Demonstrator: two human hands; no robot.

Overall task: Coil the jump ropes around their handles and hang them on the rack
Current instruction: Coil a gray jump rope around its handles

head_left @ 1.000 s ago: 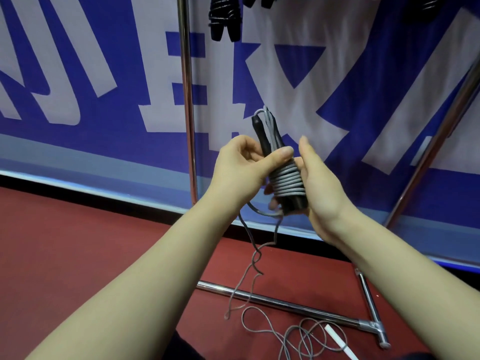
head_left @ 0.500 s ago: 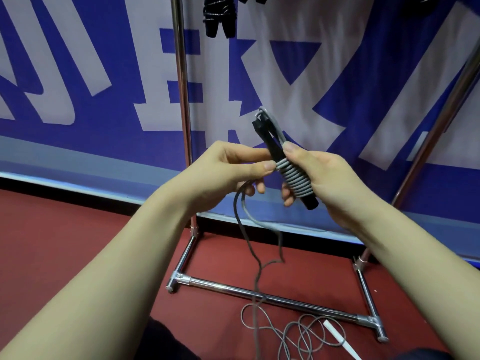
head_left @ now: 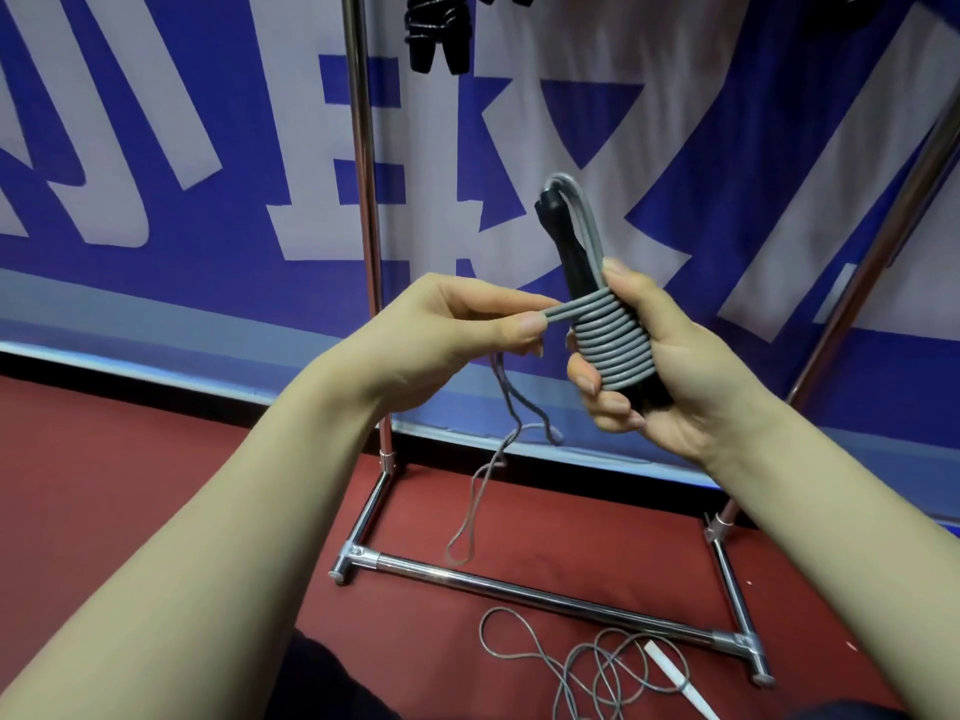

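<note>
Handles (head_left: 560, 236): black, paired, upright, at 2 o'clock from centre. Your right hand (head_left: 691, 376) grips them, fingers curled round the lower end.
Rope (head_left: 613, 350): grey, wound in tight turns round the handles. At 9 o'clock of the coil your left hand (head_left: 457, 340) pinches the free strand, whose tail hangs down in a loop.
Second rope (head_left: 597, 662): grey tangle on the floor (head_left: 156, 485), 5 o'clock, just beside the rack (head_left: 519, 590) base.
Hung rope (head_left: 436, 28): black, coiled, 12 o'clock.
</note>
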